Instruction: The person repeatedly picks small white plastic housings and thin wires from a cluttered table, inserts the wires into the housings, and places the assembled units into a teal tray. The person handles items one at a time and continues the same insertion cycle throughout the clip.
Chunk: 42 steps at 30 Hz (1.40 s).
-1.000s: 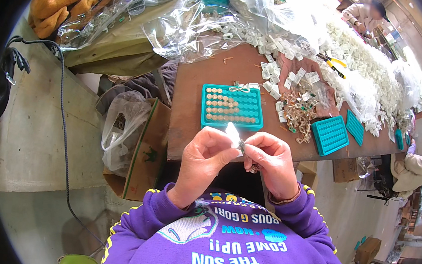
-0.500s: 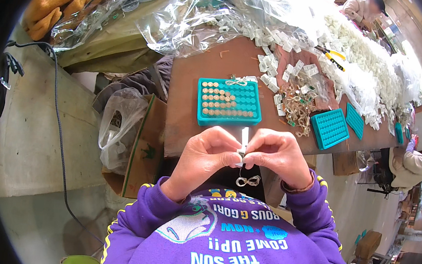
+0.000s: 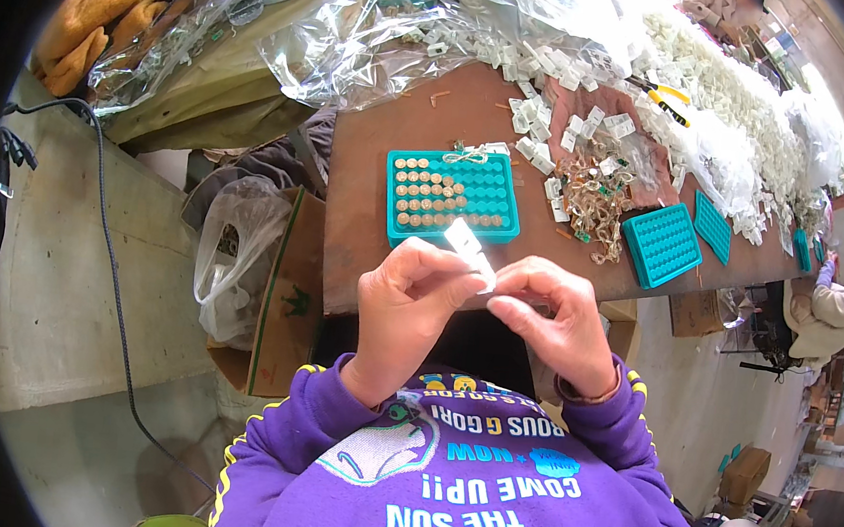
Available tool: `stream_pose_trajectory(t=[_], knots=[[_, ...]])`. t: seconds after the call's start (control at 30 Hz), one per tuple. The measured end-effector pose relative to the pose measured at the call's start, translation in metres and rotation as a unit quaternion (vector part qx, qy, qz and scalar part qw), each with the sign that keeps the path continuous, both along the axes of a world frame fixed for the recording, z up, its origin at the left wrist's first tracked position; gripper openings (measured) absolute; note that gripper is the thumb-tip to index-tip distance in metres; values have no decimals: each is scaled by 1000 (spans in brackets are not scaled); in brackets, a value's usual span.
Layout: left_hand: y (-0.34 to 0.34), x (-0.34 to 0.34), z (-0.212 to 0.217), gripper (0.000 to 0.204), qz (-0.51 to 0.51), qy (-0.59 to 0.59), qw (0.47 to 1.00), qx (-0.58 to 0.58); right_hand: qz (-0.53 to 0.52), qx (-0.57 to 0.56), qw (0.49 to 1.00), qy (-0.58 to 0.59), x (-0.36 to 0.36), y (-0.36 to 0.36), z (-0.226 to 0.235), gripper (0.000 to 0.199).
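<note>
**Small white packet pinched between both hands, lower centre of frame**

A small white translucent plastic packet point(image 3: 469, 251) is pinched between the fingertips of the left hand point(image 3: 408, 312) and the right hand point(image 3: 553, 320), both closed on it, just above the purple sweatshirt point(image 3: 453, 477). Directly above the hands, a teal plastic compartment tray point(image 3: 451, 195) partly filled with round tan pieces is seen on the brown wooden table point(image 3: 383, 140). A second empty teal tray point(image 3: 660, 244) lies to its right, beside a tangle of gold-coloured chain pieces point(image 3: 594, 193).
</note>
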<state>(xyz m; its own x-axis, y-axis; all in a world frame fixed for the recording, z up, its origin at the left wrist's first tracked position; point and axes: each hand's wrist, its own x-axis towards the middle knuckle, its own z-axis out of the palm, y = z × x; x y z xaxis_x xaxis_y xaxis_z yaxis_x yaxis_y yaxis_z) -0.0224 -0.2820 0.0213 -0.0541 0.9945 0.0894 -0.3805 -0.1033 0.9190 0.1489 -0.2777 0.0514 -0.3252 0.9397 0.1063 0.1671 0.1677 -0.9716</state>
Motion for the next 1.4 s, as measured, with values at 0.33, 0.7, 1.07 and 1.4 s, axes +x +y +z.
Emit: stream_pose_trajectory(t=[0.33,0.7,1.07,1.4], knots=[[1,-1,-6,18,20,162,979,124,-115,138,975,-128,-14,-13,1,6],[1,-8,-6,17,12,202,970,133,-101,208,955,-184,-18,-9,4,11],[-1,-1,-5,9,-65,-156,985,-43,-88,89,991,-50,-27,-16,-4,6],[-3,-3,-9,13,-119,-248,956,-103,-96,18,994,45,-37,-13,-14,8]])
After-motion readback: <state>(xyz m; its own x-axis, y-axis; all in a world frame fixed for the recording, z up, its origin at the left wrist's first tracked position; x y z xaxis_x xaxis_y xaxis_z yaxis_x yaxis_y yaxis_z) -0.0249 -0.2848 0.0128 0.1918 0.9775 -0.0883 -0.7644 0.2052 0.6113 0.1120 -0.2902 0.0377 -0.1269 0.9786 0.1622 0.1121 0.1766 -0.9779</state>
